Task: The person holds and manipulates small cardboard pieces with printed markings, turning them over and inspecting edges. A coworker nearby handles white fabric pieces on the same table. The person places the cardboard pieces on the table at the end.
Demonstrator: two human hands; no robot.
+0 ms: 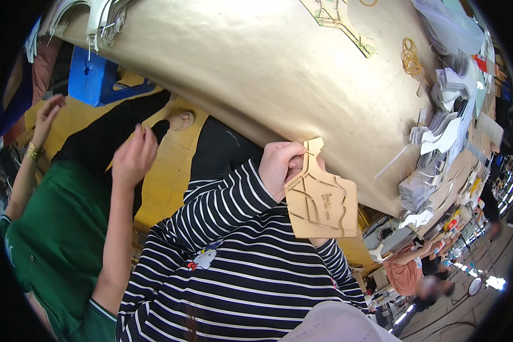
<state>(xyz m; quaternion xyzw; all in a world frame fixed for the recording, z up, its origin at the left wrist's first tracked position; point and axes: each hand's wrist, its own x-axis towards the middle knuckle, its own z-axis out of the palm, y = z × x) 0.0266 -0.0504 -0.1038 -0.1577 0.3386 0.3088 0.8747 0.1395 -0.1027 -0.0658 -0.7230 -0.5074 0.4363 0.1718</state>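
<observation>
A tan pattern template (341,208) with curved slots cut through it and dark marks printed on its face is held up in front of my chest, at the edge of the table. My left hand (278,166) is closed on its narrow upper part, thumb on the front. Behind the template is my right hand (321,163), mostly hidden. Only a bit of its fingers shows beside the narrow part, seemingly gripping from the back. A similar slotted template (343,25) with green marks lies on the table at the far side.
Brown paper-like sheeting covers the table (222,62). Rubber bands (410,57) and stacks of white cut pieces (436,134) lie along its right side, more white pieces (100,20) at far left. A co-worker in green (68,228) sits close on my left, near a blue stool (97,80).
</observation>
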